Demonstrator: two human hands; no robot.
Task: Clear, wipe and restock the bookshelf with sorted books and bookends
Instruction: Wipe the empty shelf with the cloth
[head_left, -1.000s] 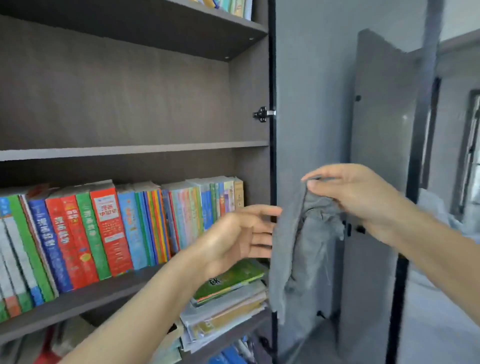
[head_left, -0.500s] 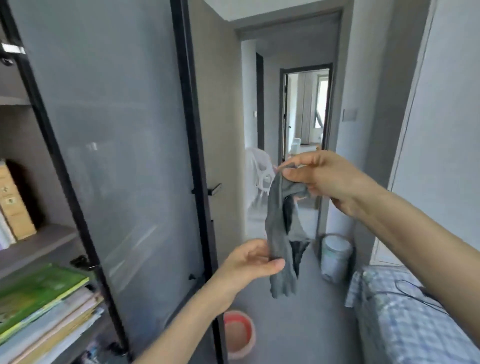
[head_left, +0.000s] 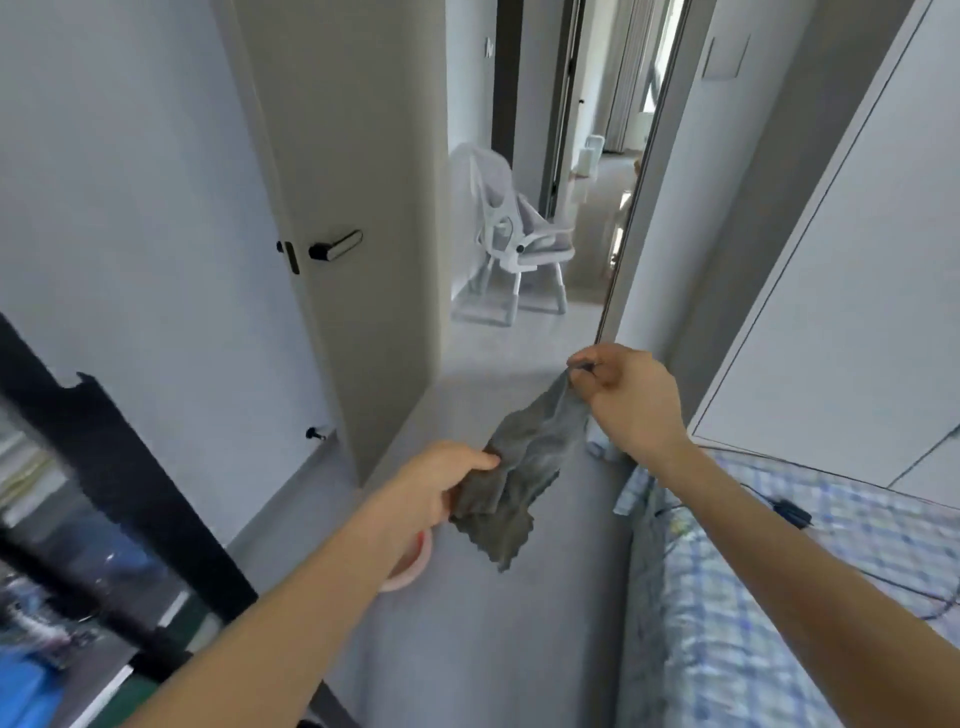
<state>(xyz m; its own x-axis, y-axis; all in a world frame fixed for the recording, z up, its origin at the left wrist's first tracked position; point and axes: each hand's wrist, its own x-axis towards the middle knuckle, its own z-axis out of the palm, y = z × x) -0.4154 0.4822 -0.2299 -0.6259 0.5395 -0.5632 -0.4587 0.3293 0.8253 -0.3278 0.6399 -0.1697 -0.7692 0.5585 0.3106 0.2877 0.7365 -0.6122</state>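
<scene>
Cloth is stretched slantwise between my hands: left hand grips the lower end, right hand pinches the top corner. View has swung off the shelf toward the hallway; wiping not begun, I judge. Pink basin under my left wrist; bed right, door left.

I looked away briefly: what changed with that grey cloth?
The view swung right to the hallway. The left hand, open a second ago, took hold of the lower end of the grey cloth. The right hand still pinches its top corner.
</scene>
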